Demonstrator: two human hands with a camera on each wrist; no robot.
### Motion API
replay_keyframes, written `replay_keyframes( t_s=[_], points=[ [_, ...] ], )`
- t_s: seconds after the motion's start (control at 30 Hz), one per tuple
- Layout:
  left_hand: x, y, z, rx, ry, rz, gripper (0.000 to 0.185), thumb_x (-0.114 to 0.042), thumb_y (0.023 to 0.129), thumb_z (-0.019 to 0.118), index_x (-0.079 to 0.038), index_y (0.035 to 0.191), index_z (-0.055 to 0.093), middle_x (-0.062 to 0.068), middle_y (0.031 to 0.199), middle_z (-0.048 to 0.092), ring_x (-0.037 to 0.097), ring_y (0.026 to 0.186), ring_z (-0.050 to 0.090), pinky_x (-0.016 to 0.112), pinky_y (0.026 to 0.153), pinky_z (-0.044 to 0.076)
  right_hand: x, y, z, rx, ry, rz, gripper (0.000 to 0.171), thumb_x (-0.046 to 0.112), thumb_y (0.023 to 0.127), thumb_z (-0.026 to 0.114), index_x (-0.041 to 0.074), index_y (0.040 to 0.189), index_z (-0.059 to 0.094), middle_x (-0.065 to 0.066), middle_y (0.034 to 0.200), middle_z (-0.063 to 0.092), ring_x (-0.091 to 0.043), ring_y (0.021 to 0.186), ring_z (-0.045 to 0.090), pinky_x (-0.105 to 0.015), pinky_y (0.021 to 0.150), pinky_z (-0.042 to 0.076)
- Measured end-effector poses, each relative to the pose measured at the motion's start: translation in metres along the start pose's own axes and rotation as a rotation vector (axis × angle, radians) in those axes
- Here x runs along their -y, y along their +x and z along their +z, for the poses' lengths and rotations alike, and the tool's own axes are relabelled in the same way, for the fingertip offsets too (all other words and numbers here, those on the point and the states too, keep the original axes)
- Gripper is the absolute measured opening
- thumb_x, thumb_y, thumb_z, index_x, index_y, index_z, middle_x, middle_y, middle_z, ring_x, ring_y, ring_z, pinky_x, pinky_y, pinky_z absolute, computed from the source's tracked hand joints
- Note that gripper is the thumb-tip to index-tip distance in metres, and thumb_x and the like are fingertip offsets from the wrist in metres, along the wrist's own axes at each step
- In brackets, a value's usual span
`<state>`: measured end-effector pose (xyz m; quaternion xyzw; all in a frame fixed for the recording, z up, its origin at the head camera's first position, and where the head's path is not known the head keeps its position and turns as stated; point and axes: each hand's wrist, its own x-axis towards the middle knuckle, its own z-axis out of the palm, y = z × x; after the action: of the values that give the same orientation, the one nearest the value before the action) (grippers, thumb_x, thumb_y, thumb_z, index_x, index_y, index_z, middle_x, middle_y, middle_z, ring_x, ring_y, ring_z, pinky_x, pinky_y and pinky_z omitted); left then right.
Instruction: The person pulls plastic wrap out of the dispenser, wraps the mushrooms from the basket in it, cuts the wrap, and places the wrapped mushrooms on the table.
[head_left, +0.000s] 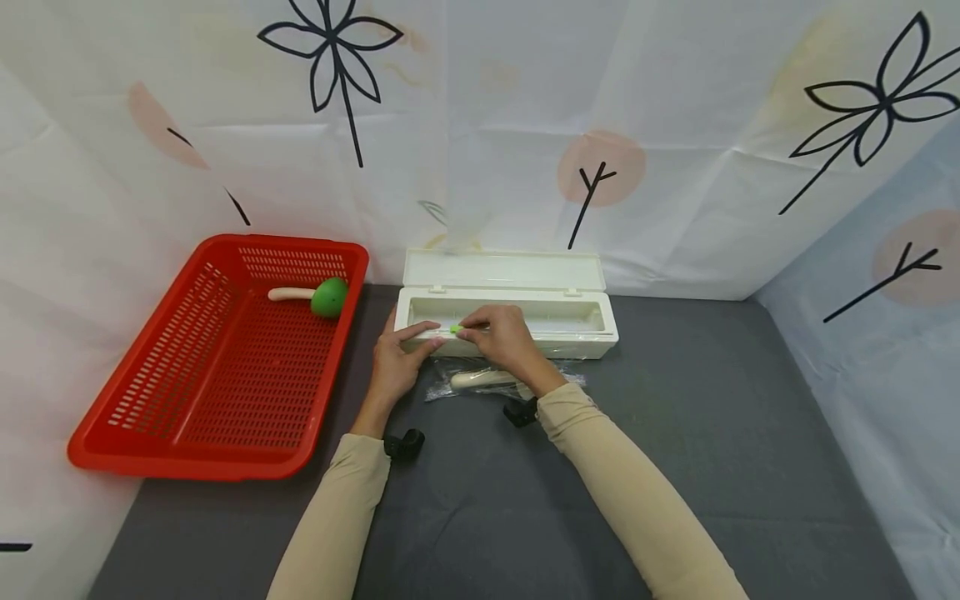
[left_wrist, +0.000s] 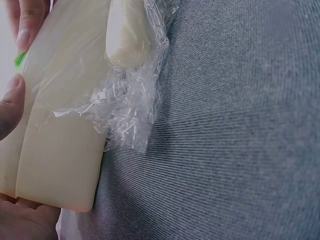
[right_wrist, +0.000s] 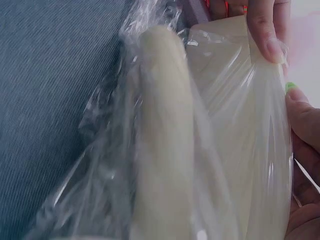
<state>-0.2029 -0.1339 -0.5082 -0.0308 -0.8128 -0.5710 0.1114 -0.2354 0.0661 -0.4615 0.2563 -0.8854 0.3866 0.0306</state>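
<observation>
A long white plastic-wrap dispenser (head_left: 581, 347) stands against the back wall with its lid (head_left: 502, 271) raised. My left hand (head_left: 395, 364) grips the dispenser's left end, its thumb on the front edge. Thumb and fingers of my right hand (head_left: 501, 335) pinch a small green slide cutter (head_left: 455, 329) on the front rim, left of the middle. Clear plastic wrap (left_wrist: 130, 115) hangs down over the front of the dispenser onto the table. A smooth cream rod-like piece (right_wrist: 167, 125) lies in the wrap before the dispenser; my right forearm hides its right end.
To the left stands a red plastic basket (head_left: 97, 433) with slotted sides. Inside it lies a maraca-like thing (head_left: 328, 297) with a green round head and cream handle. Grey cloth covers the table (head_left: 712, 400). A patterned white sheet (head_left: 480, 183) hangs right behind the dispenser.
</observation>
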Motion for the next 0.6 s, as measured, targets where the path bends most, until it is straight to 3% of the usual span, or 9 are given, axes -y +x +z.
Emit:
replay_keyframes(
  t_s=[0.6],
  points=[
    [-0.004, 0.000, 0.000, -0.013, -0.029, -0.008, 0.027, -0.010, 0.085, 0.084, -0.001, 0.110, 0.078, 0.011, 0.162, 0.034, 0.027, 0.148, 0.031, 0.044, 0.119, 0.024, -0.030, -0.032, -0.036, -0.061, -0.015, 0.019, 0.012, 0.010, 0.091, 0.077, 0.003, 0.100, 0.079, -0.011, 0.100, 0.075, -0.029, 0.094, 0.072, -0.043, 0.083, 0.058]
  ],
)
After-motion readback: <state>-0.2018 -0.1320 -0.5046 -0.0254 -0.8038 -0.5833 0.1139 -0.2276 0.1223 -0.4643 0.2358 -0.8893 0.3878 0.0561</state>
